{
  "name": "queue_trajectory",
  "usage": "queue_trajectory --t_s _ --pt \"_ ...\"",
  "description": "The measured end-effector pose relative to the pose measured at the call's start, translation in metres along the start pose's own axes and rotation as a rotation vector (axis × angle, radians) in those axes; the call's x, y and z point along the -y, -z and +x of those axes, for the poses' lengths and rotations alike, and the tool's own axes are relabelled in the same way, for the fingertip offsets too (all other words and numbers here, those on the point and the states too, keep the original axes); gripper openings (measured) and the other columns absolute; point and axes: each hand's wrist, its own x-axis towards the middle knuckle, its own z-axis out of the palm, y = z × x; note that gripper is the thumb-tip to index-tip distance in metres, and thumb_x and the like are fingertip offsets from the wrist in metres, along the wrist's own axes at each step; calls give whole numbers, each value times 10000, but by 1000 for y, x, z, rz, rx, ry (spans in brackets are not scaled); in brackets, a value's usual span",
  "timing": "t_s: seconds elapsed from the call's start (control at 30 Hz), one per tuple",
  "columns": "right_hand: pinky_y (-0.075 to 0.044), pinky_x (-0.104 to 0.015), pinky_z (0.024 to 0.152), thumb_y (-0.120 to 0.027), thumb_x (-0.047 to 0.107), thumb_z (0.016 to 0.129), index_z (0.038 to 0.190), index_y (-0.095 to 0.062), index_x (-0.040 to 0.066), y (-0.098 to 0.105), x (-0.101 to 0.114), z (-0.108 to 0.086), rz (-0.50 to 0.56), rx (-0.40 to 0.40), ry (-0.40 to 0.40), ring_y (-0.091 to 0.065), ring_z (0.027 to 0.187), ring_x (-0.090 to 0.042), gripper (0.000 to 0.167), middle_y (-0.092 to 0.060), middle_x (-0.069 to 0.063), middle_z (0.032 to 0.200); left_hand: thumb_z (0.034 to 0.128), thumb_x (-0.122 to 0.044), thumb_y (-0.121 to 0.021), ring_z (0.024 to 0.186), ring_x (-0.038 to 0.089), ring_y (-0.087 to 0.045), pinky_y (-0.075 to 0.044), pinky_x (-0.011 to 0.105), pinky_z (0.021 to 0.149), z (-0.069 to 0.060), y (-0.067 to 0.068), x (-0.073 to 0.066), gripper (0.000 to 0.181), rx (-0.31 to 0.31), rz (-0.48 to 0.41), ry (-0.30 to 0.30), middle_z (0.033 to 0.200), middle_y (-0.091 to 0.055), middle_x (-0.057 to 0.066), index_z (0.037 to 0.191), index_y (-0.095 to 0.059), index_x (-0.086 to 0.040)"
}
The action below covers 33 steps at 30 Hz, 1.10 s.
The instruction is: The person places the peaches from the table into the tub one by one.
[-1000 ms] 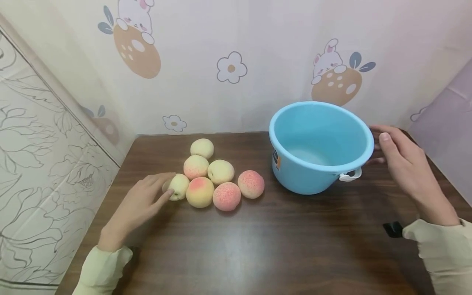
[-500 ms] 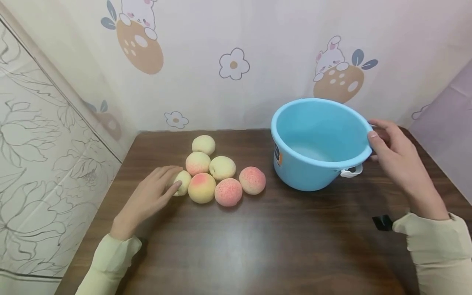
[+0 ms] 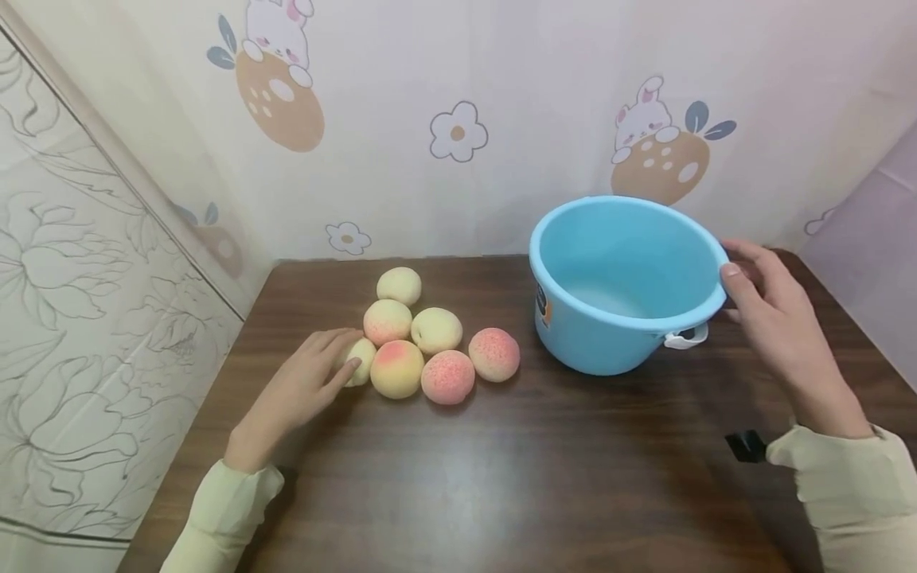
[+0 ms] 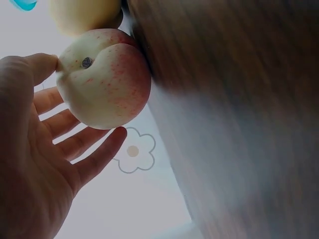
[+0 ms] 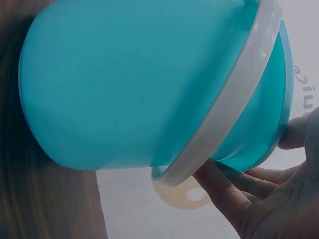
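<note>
Several peaches lie grouped left of centre on the table, among them a yellow one with a red blush (image 3: pixel 397 369) and a pink speckled one (image 3: pixel 494 354). My left hand (image 3: pixel 304 386) holds the leftmost pale peach (image 4: pixel 104 79), its thumb on one side and fingers around the other. In the left wrist view this peach shows a red flush and a dark stem pit. To the right stands a light blue bucket (image 3: pixel 598 342). My right hand (image 3: pixel 781 326) grips its rim, thumb on top; in the right wrist view the fingers reach below the rim, by the white handle (image 5: pixel 224 109).
The dark wooden table (image 3: pixel 458 493) backs onto a curtain (image 3: pixel 530 159) printed with rabbits and flowers. A flower-patterned panel (image 3: pixel 64 318) borders the left side. Near my right sleeve is a small black piece (image 3: pixel 745 446).
My right hand has closed in from beside the bucket onto its rim. My left fingers have settled further around the leftmost peach. The head view has shifted slightly.
</note>
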Motion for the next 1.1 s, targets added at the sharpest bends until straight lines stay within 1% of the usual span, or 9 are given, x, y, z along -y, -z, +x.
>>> queue_trajectory --t_s 0.1,0.27,0.47,0.57,0.7,0.83,1.0,1.1 --pt "-461 1 686 -362 413 1115 1643 -295 266 0 -1 1 7 -2 7 -474 1032 97 552 -440 -244 1492 1078 -323 -562 1356 331 -546 -436 540 1142 -4 2 0 434 -10 -12 8 1442 -617 116 1450 -574 -99" --pt "-457 3 690 -357 404 1117 1642 -298 267 0 -3 -2 1 -11 7 -468 1029 106 546 -439 -247 1491 1076 -298 -570 1356 336 -549 -427 535 1147 -9 -2 -1 426 -21 -31 22 1439 -619 125 1445 -576 -84" --pt "-450 13 695 -348 416 1117 1647 -279 283 -2 -4 -3 -8 -5 -6 -471 1064 68 551 -430 -249 1507 1069 -271 -587 1337 331 -557 -435 534 1135 -10 -2 -3 427 -34 -27 -8 1426 -630 113 1449 -576 -78" --pt "-449 13 700 -351 418 1116 1644 -284 288 -2 -3 -2 -8 -6 -1 -482 1100 33 548 -423 -245 1520 1066 -264 -592 1337 332 -556 -436 539 1133 -11 0 -3 427 -39 -34 -1 1429 -627 113 1451 -575 -79" --pt "-450 12 694 -355 415 1115 1644 -291 264 -5 -2 -1 -9 -13 5 -479 1053 72 553 -443 -226 1472 1070 -276 -586 1351 322 -546 -429 535 1142 -13 1 -2 427 -33 -43 17 1437 -620 104 1457 -572 -97" --pt "-450 14 689 -357 400 1117 1642 -299 232 -6 -1 -2 -7 -19 12 -472 1008 101 554 -454 -210 1421 1069 -271 -586 1343 328 -552 -432 539 1135 -14 -1 -1 420 -40 -41 13 1427 -627 106 1447 -580 -88" --pt "-435 25 684 -350 382 1121 1643 -300 233 -5 1 -2 -5 -32 10 -460 1006 109 545 -444 -229 1452 1069 -279 -587 1347 312 -548 -432 531 1137 -11 1 -1 426 -50 -41 7 1433 -622 91 1456 -574 -103" --pt "-431 28 691 -345 380 1122 1643 -299 243 -5 2 -2 -7 -35 6 -459 1033 102 541 -421 -236 1481 1067 -283 -590 1351 302 -545 -427 522 1143 -11 1 -1 429 -49 -48 15 1437 -619 83 1460 -572 -111"
